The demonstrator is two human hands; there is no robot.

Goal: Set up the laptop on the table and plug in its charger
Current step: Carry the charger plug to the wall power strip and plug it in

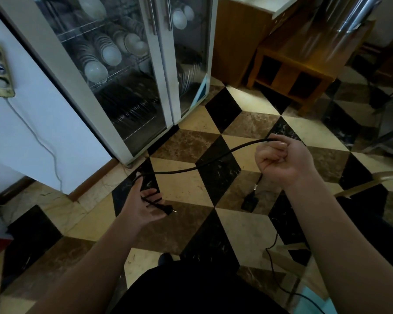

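While your right hand [279,159] fists the charger cable [213,163], its plug [168,210] crosses your flat left hand [143,207], prongs pointing right.

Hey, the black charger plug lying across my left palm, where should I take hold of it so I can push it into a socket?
Take the plug by its black moulded body, just behind the pins, coming from the cord side. The pins point away from the left hand toward the right, so a thumb-and-finger grip on the body probably keeps them clear. The right hand holds the cord farther along.
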